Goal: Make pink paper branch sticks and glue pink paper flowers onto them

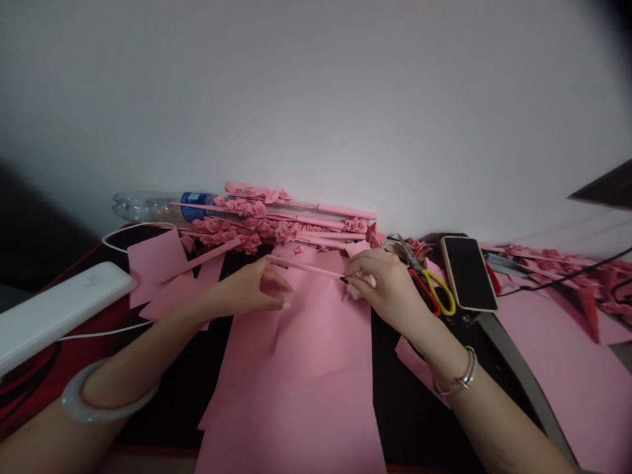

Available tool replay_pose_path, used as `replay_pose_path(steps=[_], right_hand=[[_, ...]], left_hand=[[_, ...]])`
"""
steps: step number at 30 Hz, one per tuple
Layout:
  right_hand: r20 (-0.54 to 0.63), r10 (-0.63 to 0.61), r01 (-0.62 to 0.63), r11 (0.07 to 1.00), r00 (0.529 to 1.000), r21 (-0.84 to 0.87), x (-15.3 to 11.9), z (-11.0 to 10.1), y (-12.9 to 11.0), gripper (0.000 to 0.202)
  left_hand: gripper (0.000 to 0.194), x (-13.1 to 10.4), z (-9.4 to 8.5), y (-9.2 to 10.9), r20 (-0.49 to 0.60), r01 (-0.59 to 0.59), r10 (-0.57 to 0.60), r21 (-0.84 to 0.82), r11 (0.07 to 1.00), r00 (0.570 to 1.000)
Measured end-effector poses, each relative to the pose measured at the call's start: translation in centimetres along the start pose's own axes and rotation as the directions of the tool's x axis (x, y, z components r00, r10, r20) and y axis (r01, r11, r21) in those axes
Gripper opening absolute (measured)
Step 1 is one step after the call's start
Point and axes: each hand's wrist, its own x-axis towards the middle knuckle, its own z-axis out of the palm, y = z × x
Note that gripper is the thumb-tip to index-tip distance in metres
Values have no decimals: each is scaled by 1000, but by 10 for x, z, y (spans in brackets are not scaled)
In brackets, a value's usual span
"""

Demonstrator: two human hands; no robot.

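Note:
A thin pink paper stick spans the gap between both hands, above large pink paper sheets. Its left end is pinched by my left hand, whose lower fingers are partly curled. My right hand grips the right end with thumb and fingers pressed together. Small folded pink paper shows beside the right fingertips, its shape partly hidden by them. Just beyond the hands lies a pile of pink paper flowers with rolled paper stems.
A clear plastic bottle lies at the back left, above a white lamp-like bar and pink squares. Yellow-and-red scissors and a phone lie on the right. More pink sheets and flowers are farther right.

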Motion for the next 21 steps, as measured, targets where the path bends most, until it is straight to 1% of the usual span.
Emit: replay_pose_path(steps=[3, 4, 7, 9, 11, 13, 16, 19, 21], right_hand=[[-118, 51, -38, 993, 992, 113, 0, -8, -3, 13], [-163, 78, -52, 986, 983, 157, 0, -10, -3, 14], [-264, 186, -114, 957, 946, 267, -1, -18, -3, 13], [-300, 263, -154, 927, 917, 342, -2, -22, -4, 11], [-302, 326, -176, 884, 896, 433, -3, -24, -5, 9], [-287, 359, -174, 841, 888, 512, -5, -24, -5, 7], [-242, 382, -195, 808, 892, 555, -13, -19, -4, 4], [-207, 410, -229, 787, 888, 573, -25, -9, 1, 3], [-189, 436, -251, 764, 880, 594, -35, -1, 7, 3]], left_hand=[[48, -1, 0, 3, 84, 49, -34, -190, 981, 996], [46, -1, 0, 5, 91, 59, -41, -210, 976, 995], [34, -1, 2, 12, 74, 66, -53, -174, 983, 996], [27, -2, 5, 16, 39, 34, -31, -81, 996, 999], [25, -3, 9, 21, 6, -16, 16, 43, 999, 1000], [29, -4, 12, 25, -16, -68, 71, 139, 988, 997], [36, -6, 16, 31, -32, -168, 178, 201, 965, 984], [42, -8, 21, 35, -4, -301, 311, 244, 922, 950], [43, -10, 25, 35, 32, -342, 347, 277, 898, 937]])
